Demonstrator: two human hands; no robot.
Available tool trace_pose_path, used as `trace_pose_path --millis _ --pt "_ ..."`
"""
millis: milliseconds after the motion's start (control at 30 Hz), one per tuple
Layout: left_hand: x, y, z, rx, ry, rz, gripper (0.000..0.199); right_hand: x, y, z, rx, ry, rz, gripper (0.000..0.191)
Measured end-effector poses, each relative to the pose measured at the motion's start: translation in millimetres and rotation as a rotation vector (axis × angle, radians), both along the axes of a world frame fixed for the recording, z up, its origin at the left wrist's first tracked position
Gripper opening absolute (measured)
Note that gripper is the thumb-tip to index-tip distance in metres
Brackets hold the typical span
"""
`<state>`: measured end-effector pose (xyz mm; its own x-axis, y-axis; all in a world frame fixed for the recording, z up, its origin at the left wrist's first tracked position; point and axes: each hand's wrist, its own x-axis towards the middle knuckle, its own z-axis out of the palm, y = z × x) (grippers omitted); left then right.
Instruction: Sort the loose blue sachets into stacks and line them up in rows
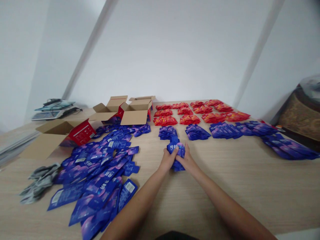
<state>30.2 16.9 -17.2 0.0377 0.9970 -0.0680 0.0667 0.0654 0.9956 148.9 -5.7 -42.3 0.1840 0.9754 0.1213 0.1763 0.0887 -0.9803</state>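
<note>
Both my hands meet at the middle of the table around a small stack of blue pouches (pixel 178 146) with white print. My left hand (pixel 169 158) grips the stack's left side, thumb on the front. From the right, my right hand (pixel 187 159) closes on the same stack, its thumb also across the front. The fingers behind the pouches are hidden. Just beyond lie fanned bundles of blue pouches, one bundle (pixel 167 132) to the left and another bundle (pixel 197 132) to the right. A loose heap of blue pouches (pixel 100 170) spreads left of my arms.
Rows of red pouches (pixel 190 119) lie at the back near the wall. Open cardboard boxes (pixel 53 138) stand at the left. Grey gloves (pixel 40 183) rest beside the heap. More blue bundles (pixel 287 146) reach the right side, near a dark patterned object (pixel 300 113).
</note>
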Motion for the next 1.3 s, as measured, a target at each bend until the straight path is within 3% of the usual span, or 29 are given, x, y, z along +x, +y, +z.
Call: trace_pose_path --millis 67,200,433,567,767,833,967,1033,1133,1300 --pt "2 3 -5.7 -0.034 -0.034 -0.017 0.064 3 3 -1.4 -0.038 -0.002 -0.045 0.099" --pt "2 1 -17.6 0.056 0.027 -0.006 0.07 9 8 -0.3 -0.048 -0.078 -0.111 0.093" --pt "-6 -17 -27.2 0.245 0.145 -0.159 0.07 4 1 7.3 -0.035 -0.27 -0.079 0.071" --pt "-6 -20 -29.3 0.283 0.21 -0.185 0.067 -2 -1 6.0 -0.061 -0.381 -0.096 0.068" --pt "-16 -15 -24.0 0.288 0.405 -0.112 0.06 3 6 1.5 -0.024 -0.43 -0.095 0.059" --pt "-22 -15 -18.4 0.362 0.505 -0.103 0.059 4 7 1.3 -0.018 -0.445 -0.111 0.054" --pt "-28 -17 -7.6 0.625 0.562 -0.368 0.052 5 7 0.8 0.016 -0.476 -0.139 0.056" --pt "-27 -18 -5.5 0.666 0.578 -0.475 0.048 5 6 -0.6 0.059 -0.51 -0.093 0.055" --pt "-25 -18 -6.0 0.67 0.637 -0.495 0.049 5 6 -4.8 0.085 -0.544 -0.029 0.052" --pt "-26 -20 -8.3 0.714 0.804 -0.49 0.051 5 5 -11.2 0.095 -0.605 -0.035 0.053"
